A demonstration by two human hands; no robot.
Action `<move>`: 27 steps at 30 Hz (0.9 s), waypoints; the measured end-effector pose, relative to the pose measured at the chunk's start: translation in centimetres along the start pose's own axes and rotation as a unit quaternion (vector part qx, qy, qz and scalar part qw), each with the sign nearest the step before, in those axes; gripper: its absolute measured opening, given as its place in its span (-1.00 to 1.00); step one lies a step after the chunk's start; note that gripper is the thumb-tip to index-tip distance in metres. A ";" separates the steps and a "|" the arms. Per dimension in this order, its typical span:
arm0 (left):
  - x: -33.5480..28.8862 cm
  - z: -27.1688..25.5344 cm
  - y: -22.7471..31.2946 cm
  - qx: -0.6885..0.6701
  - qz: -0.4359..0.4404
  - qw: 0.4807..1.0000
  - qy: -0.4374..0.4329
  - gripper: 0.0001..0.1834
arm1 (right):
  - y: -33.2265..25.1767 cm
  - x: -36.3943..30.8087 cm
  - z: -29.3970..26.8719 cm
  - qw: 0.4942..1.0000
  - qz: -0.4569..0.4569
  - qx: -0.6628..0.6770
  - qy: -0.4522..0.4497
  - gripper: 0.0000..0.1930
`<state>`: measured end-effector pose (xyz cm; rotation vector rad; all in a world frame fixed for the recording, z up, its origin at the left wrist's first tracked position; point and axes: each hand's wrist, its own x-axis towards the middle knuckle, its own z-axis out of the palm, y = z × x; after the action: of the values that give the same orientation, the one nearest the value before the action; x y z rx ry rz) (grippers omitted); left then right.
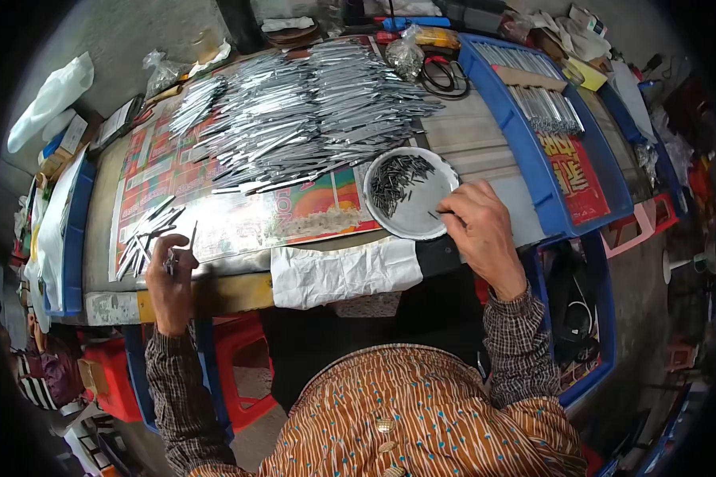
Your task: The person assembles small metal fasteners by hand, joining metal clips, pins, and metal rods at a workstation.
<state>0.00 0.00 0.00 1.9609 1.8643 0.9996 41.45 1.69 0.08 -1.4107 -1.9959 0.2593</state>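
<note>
My left hand (172, 282) is closed at the table's near left edge, with a thin metal rod (194, 231) standing up from its fingers. Beside it lies a loose bunch of silvery rods (145, 238). My right hand (483, 230) hovers over the right rim of a round white dish (423, 216), its fingertips pinched on a small dark pin (433, 215). Many similar short dark pins (398, 181) are heaped in the left part of the dish. Behind it, large piles of slim silvery rods (278, 111) cover the far part of the table.
A folded white cloth (346, 273) hangs over the front edge. At right stands a blue tray (561, 208) holding bundled rods; another blue tray (73, 238) is at left. Red printed sheets (326, 208) line the tabletop. Below are red stools (239, 362) and a blue crate (605, 318).
</note>
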 end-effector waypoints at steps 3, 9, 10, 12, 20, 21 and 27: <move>-0.9 0.6 3.0 -0.108 -0.037 0.993 -0.039 -0.83 | -0.4 0.3 -0.2 0.999 -0.028 -0.030 -0.001 -0.93; -2.1 1.8 6.4 -0.302 -0.092 0.943 -0.102 -0.85 | 0.0 0.6 0.1 0.990 -0.078 -0.112 -0.022 -0.92; -2.3 1.9 6.7 -0.301 -0.092 0.944 -0.101 -0.85 | 0.1 0.7 0.4 0.988 -0.085 -0.128 -0.024 -0.94; -2.5 2.3 7.4 -0.315 -0.090 0.938 -0.115 -0.83 | 0.1 0.9 0.5 0.985 -0.093 -0.142 -0.026 -0.95; -4.1 3.8 9.0 -0.457 -0.119 0.864 -0.173 -0.77 | 0.6 1.7 1.0 0.992 -0.090 -0.092 -0.017 -0.92; -4.1 3.6 9.7 -0.491 -0.164 0.836 -0.180 -0.75 | 0.5 1.5 0.9 0.991 -0.097 -0.086 -0.020 -0.92; -5.1 5.1 10.7 -0.375 -0.068 0.915 -0.131 -0.76 | -2.1 -0.2 -0.4 0.991 0.068 0.112 0.024 -0.94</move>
<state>11.80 -5.07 1.29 1.3938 1.1893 1.1178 40.16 0.63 1.33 -1.3965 -1.7724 0.4902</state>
